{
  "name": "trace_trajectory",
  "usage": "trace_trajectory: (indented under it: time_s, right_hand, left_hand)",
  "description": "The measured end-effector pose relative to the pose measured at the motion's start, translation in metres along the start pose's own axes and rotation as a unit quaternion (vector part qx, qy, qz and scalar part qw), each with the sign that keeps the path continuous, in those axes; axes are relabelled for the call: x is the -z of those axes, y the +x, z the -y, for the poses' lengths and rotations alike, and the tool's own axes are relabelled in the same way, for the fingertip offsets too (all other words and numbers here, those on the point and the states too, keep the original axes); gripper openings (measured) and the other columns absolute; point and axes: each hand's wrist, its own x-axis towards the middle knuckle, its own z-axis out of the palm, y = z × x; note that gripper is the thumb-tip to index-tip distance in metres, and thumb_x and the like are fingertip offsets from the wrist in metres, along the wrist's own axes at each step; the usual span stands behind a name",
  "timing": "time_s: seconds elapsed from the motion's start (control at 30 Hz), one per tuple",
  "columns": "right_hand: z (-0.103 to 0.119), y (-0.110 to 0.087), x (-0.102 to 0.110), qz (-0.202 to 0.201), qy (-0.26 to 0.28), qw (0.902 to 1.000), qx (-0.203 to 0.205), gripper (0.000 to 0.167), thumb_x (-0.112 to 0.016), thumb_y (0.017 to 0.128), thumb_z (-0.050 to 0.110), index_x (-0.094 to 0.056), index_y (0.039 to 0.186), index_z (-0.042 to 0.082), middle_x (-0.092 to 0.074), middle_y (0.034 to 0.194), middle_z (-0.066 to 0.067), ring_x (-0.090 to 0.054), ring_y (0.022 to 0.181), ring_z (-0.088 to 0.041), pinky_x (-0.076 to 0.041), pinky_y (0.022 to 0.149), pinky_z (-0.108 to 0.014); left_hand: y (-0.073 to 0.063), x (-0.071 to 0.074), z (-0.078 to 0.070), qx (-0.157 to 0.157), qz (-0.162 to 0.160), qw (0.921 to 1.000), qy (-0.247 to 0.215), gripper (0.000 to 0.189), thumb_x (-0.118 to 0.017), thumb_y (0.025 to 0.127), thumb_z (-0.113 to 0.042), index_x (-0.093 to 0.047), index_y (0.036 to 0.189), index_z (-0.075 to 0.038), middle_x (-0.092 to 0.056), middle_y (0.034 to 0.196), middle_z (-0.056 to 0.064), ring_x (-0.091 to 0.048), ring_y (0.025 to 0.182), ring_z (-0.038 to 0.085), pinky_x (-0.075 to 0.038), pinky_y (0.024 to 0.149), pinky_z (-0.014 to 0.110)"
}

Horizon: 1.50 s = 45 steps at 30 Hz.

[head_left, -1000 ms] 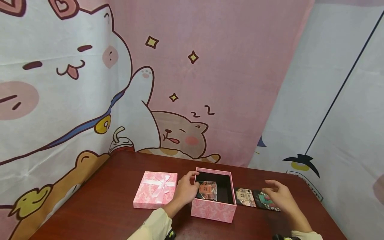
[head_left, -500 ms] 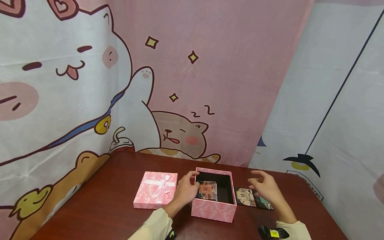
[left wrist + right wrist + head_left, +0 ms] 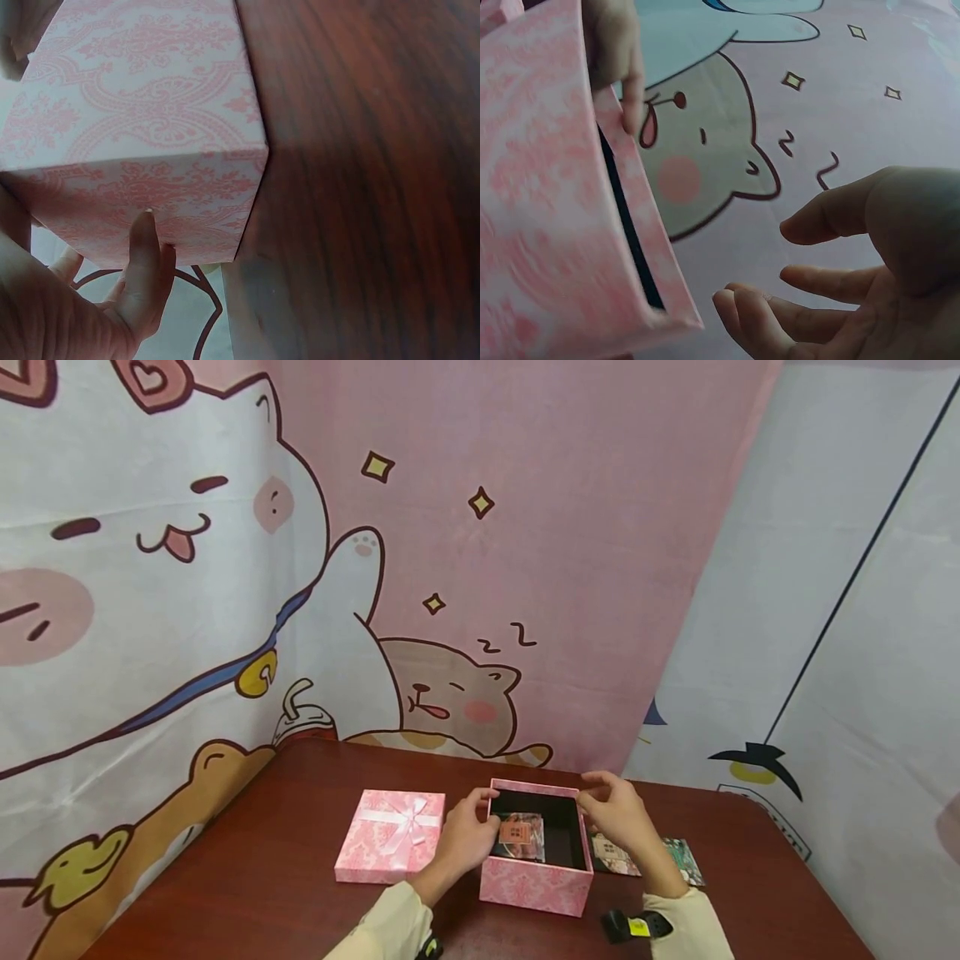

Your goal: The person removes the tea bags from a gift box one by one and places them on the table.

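Low in the head view, the left hand (image 3: pixel 467 833) and right hand (image 3: pixel 621 814) flanked the pink box (image 3: pixel 536 885), seemingly steadying it. Left wrist view: left fingers (image 3: pixel 142 251) touched its wall — grip unclear. Right wrist view: right fingers (image 3: pixel 829 214) were apart — holding next called for closing them.

1. The box (image 3: pixel 536 891) looks like stiff paper-covered card, its damask-printed outside smooth with a faint sheen.
2. Its lining (image 3: pixel 559 828) is black and matt.
3. The lid (image 3: pixel 360 858) wears the same smooth printed paper; its ribbon bow (image 3: pixel 406 828) has a satiny shine.
4. The packet (image 3: pixel 517 837) inside looks glossy, with bright glints across its printed film.
5. The table (image 3: pixel 262 852) shows streaky reddish-brown wood grain under a low sheen.
6. The backdrop (image 3: pixel 585 568) is matt printed cloth, lightly creased.
7. Soft, matt fabric forms the 2 sleeves (image 3: pixel 377 928).
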Motion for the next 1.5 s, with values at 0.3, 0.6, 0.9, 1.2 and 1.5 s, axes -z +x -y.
trace_trajectory:
  time_s: [0.3, 0.6, 0.9, 1.2, 1.5]
  right_hand:
    - [0.006, 0.003, -0.03, 0.005, 0.009, 0.9999, -0.009, 0.037, -0.063, 0.089, 0.005, -0.057, 0.124, -0.007, -0.069, 0.104, -0.023, -0.066, 0.077, -0.023, -0.057, 0.059, -0.037]
    - [0.001, 0.009, -0.055, 0.039, -0.008, 0.9989, -0.024, 0.044, -0.066, 0.087, 0.009, -0.055, 0.126, -0.009, -0.066, 0.101, -0.021, -0.068, 0.072, -0.027, -0.057, 0.061, -0.04]
    - [0.0, 0.014, -0.067, 0.039, -0.04, 0.9985, 0.003, 0.046, -0.069, 0.083, 0.013, -0.057, 0.121, -0.011, -0.067, 0.099, -0.02, -0.066, 0.081, -0.027, -0.054, 0.066, -0.038]
    - [-0.004, 0.019, -0.075, 0.048, -0.056, 0.997, -0.022, 0.049, -0.069, 0.084, 0.018, -0.057, 0.122, -0.01, -0.064, 0.108, -0.025, -0.064, 0.095, -0.034, -0.052, 0.078, -0.046]
    - [-0.005, 0.015, -0.078, 0.078, -0.054, 0.9948, -0.036, 0.049, -0.068, 0.087, 0.017, -0.054, 0.125, -0.012, -0.064, 0.102, -0.019, -0.063, 0.082, -0.027, -0.052, 0.073, -0.042]
  left_hand:
    - [-0.002, 0.0, -0.002, -0.017, -0.01, 0.9998, 0.002, 0.035, -0.065, 0.083, -0.009, -0.066, 0.117, -0.017, -0.07, 0.108, 0.007, -0.064, 0.101, 0.029, -0.048, 0.079, 0.045]
    - [-0.002, -0.001, -0.003, -0.013, -0.007, 0.9999, -0.002, 0.035, -0.065, 0.085, -0.009, -0.066, 0.118, -0.016, -0.07, 0.108, 0.007, -0.064, 0.101, 0.029, -0.048, 0.079, 0.045]
    - [-0.002, 0.001, -0.002, -0.013, -0.007, 0.9999, -0.004, 0.033, -0.064, 0.085, -0.01, -0.066, 0.118, -0.018, -0.07, 0.107, 0.007, -0.064, 0.097, 0.026, -0.048, 0.075, 0.042]
    - [-0.001, 0.002, -0.002, -0.008, -0.005, 0.9999, -0.006, 0.034, -0.064, 0.086, -0.013, -0.066, 0.12, -0.017, -0.069, 0.109, 0.008, -0.063, 0.095, 0.024, -0.048, 0.075, 0.041]
    - [-0.001, 0.001, -0.002, -0.007, -0.007, 0.9999, -0.009, 0.033, -0.065, 0.086, -0.012, -0.066, 0.118, -0.018, -0.069, 0.108, 0.008, -0.063, 0.095, 0.025, -0.048, 0.074, 0.042]
